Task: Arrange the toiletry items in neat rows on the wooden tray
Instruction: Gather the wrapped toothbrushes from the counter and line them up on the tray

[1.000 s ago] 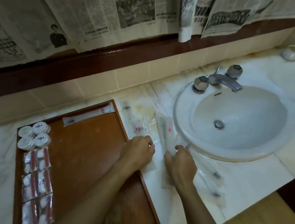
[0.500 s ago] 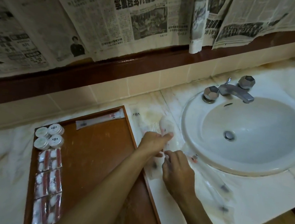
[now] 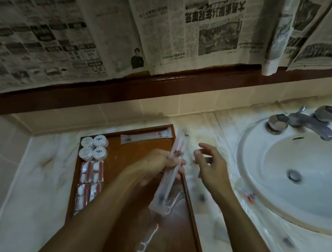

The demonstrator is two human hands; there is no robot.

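— How many things are on that rectangular reddish-brown wooden tray (image 3: 125, 183) right now?

— In the far left corner I count four small round white lidded jars (image 3: 93, 147), set two by two. Just below them, along the left edge, runs a column of clear packets with red and white contents (image 3: 90, 181); two are plain to see, and part of another shows before the arm covers the rest. One long white paper-wrapped sachet (image 3: 148, 137) lies across the far edge. Two white floss picks in clear wrap (image 3: 149, 241) lie loose on the near part of the tray.

— And the hands?

— The left hand (image 3: 156, 166) is held above the tray, its fingers curled tight round a bundle of long clear-wrapped toothbrush packets (image 3: 168, 180); I cannot count how many are in it. The right hand (image 3: 211, 168) is raised just beside it over the pale marble surface (image 3: 37, 173), fingers apart and loosely bent, holding nothing.

— Anything left off the tray?

— Several more clear wrapped packets (image 3: 250, 196) lie scattered on the surface between the tray and the white oval sink (image 3: 256, 198); too blurred to count.

— Any writing?

— The jar lids bear a small dark mark, unreadable. The newspaper sheets (image 3: 192, 29) hung over the wall carry large Chinese headlines, but I cannot make them out. There is one metal tap with two faceted knobs (image 3: 306, 121).
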